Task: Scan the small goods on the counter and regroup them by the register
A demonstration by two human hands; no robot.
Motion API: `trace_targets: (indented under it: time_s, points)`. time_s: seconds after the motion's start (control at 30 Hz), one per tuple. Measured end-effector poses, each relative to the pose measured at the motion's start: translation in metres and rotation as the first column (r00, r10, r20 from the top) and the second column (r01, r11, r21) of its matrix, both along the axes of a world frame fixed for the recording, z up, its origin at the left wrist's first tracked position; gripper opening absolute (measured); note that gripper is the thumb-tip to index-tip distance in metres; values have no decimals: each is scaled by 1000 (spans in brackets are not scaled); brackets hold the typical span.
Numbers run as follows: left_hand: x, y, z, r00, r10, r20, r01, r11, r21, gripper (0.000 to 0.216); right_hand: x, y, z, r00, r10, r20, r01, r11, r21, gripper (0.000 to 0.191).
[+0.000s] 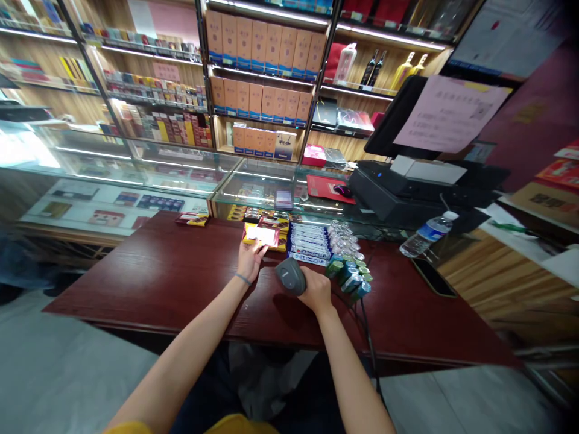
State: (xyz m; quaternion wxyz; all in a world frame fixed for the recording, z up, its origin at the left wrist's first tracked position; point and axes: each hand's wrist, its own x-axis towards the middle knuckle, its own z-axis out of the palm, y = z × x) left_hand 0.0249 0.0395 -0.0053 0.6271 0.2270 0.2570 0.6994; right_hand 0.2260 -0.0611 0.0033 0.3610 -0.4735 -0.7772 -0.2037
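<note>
My left hand (250, 260) grips a small flat yellow and red packet (261, 234), its face whitened by bright light. In my right hand (317, 289) is a dark grey handheld barcode scanner (291, 276), its head turned toward the left, close to the packet. A cable (367, 337) runs down over the table's front edge on the right. Behind the held packet lie more yellow and dark packets (283, 234). Beside these sit a block of blue and white packs (310, 241), silvery wrapped rolls (344, 238) and several green and blue rolls (350, 277).
A dark red table (181, 277) spans the front. Yellow-red packets (192, 219) lie at its back left. On the right are a water bottle (429, 234) and a phone (433, 277). Behind stand a glass counter (181, 166), a monitor (398, 114) and stocked shelves (262, 66).
</note>
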Motion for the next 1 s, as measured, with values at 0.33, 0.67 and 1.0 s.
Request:
trace_targets:
  time_s: [0.33,0.67,1.0]
  points:
    - [-6,3,-8,1000,27,13,-27,1000,3,36,0,0,-4,1000,6,7,-6,1000,7,32]
    - [-12,5,-2,999,26,26,-26,1000,-8,37,-3,9,2,998,-51,-43,51,999,-2,37]
    - [-92,37,11,881,419,-217,-415,907,69,27,-25,30,2,994,-72,-77,71,997,-12,34]
